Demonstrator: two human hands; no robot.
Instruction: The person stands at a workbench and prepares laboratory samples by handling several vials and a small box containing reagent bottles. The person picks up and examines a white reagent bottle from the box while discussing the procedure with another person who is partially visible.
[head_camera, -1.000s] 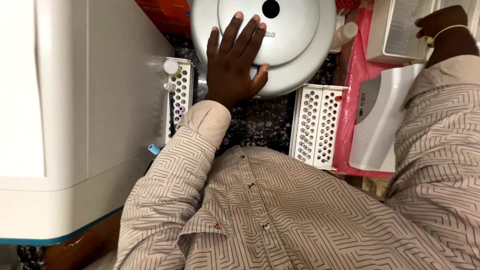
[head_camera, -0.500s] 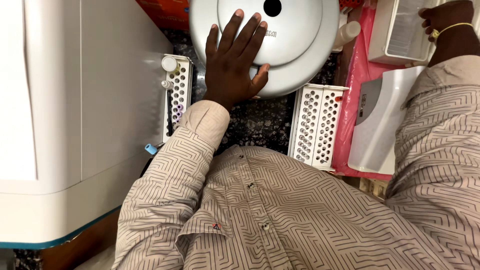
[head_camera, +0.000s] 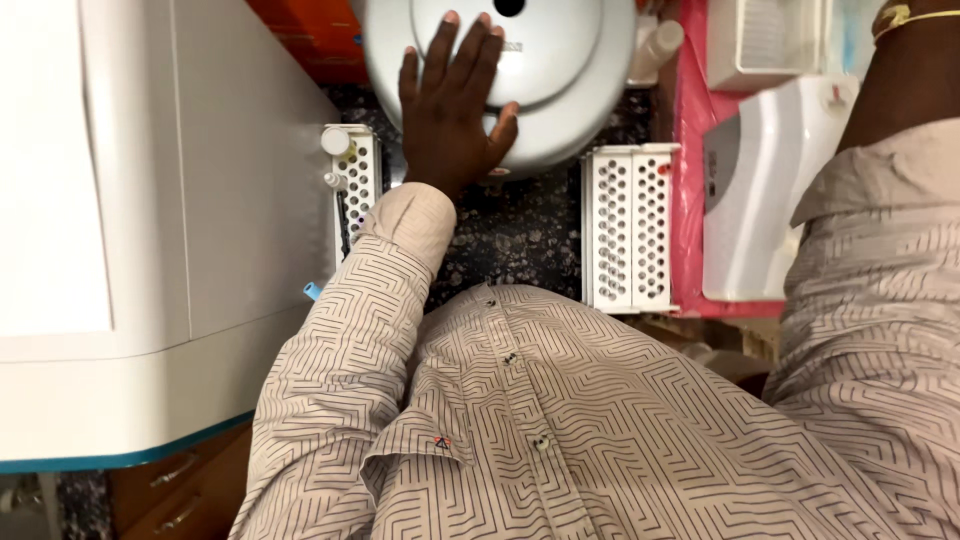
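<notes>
While your head hung over the bench, this was the layout, largest thing first.

Cabinet: a big white box (head_camera: 120, 200) with a teal bottom edge filled the left side, well clear of your hands.

Shirt: your striped shirt (head_camera: 560, 420) covered the lower middle and right of the view, with both sleeves running up toward the bench.

Centrifuge: the round grey centrifuge (head_camera: 570, 70) sat at the top centre on the dark speckled counter (head_camera: 520, 230); its lid was down, with a dark hole showing near the top edge.

Device: a white device (head_camera: 760, 200) lay on a pink sheet (head_camera: 688, 190) to the right of the centrifuge, just beside your right sleeve.

Tray: a white tray (head_camera: 765, 40) sat above the device, near your right wrist.

Right rack: an empty white tube rack (head_camera: 630, 225) stood between the centrifuge and the pink sheet, touching neither hand.

Left rack: a narrower white rack (head_camera: 358, 185) stood against the cabinet just left of your left wrist, with two capped tubes (head_camera: 336, 142) in it.

Left hand: your left hand (head_camera: 455, 115) lay flat on the centrifuge lid, fingers spread apart, palm down, gripping nothing.

Right hand: only your right wrist (head_camera: 910, 70) with a thin gold bangle (head_camera: 905, 15) showed at the top right corner; the hand itself was out of view, so its state could not be told.
</notes>
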